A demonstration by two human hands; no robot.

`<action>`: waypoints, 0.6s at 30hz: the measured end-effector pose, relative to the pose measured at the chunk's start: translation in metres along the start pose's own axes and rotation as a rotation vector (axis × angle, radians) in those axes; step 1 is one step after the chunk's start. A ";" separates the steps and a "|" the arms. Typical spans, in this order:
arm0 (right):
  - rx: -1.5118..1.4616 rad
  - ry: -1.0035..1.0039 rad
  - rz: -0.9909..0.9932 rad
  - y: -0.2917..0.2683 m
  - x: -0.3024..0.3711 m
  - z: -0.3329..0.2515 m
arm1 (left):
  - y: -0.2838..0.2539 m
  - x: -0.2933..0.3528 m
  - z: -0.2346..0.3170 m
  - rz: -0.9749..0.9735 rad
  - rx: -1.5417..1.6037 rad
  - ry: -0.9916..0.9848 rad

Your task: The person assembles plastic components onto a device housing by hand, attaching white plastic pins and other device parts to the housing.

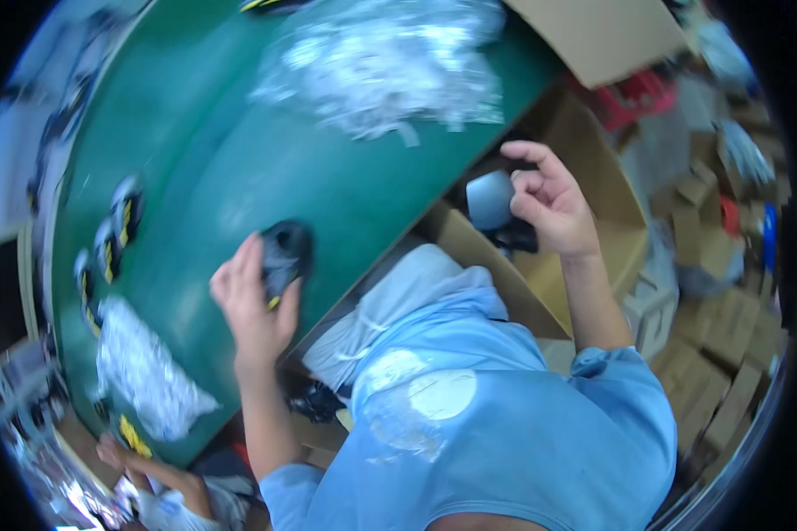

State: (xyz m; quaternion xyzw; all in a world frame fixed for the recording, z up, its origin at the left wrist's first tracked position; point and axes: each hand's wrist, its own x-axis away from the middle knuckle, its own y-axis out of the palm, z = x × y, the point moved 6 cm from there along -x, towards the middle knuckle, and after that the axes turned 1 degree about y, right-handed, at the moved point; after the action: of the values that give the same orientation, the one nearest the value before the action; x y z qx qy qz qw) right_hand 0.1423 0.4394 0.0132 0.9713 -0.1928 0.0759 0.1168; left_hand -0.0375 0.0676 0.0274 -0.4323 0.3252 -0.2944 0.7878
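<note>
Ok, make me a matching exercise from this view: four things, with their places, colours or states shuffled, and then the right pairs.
Things:
1. Wearer's left hand
2. Wearer's right hand
3. Tabletop
4. Large heap of plastic packaging

Places, colours or states:
A. Green
B. Over the open cardboard box
C. Clear and shiny
D. Fingers and thumb around a dark rounded part

Right pairs: 1-D, 2-B, 3-A, 4-C

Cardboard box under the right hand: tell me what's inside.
Dark things show inside, next to a grey piece by the right hand. Whatever lies beneath them is covered.
</note>
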 end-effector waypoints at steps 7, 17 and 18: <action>-0.136 0.067 -0.384 0.157 -0.076 0.013 | -0.001 0.000 0.002 0.058 0.013 -0.082; 0.016 0.331 -0.685 0.195 -0.125 0.014 | -0.002 0.007 -0.008 0.123 0.155 -0.120; 0.147 0.326 -0.741 0.202 -0.128 0.008 | -0.002 0.008 -0.008 0.122 0.158 -0.124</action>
State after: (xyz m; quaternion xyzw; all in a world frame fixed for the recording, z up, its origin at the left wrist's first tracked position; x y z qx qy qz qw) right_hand -0.0532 0.3013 0.0207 0.9560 0.1971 0.1950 0.0957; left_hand -0.0390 0.0566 0.0241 -0.3656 0.2770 -0.2435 0.8546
